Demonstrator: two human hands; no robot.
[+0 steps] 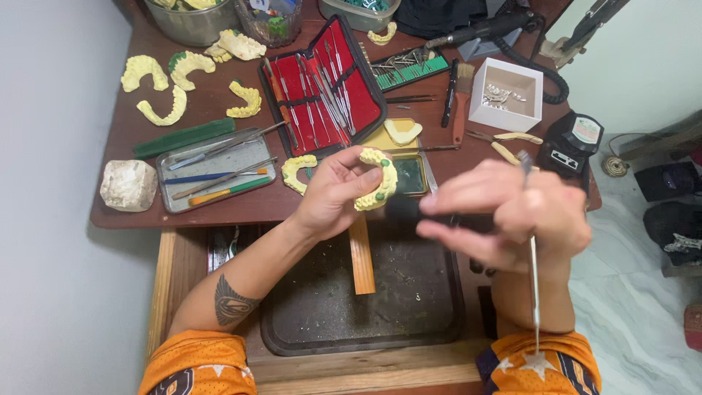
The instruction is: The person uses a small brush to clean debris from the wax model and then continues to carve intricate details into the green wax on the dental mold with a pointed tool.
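The left hand [333, 194] is closing its fingers around a yellow dental cast [379, 179] above the counter [212, 208]; the right hand [512, 216] is pinching a thin metal tool [534, 271]. A white square box [507, 93] is sitting beside a red-lined instrument case [322, 91].

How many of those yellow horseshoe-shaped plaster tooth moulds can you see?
About 8: one in the left hand, one beside it, five at the table's upper left, one near the top. More may sit in the bowl.

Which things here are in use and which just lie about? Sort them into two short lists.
In use:
left hand holding yellow dental cast
right hand holding thin metal tool

Lying about:
red instrument case
metal tray of tools
spare casts
white box
white stone block
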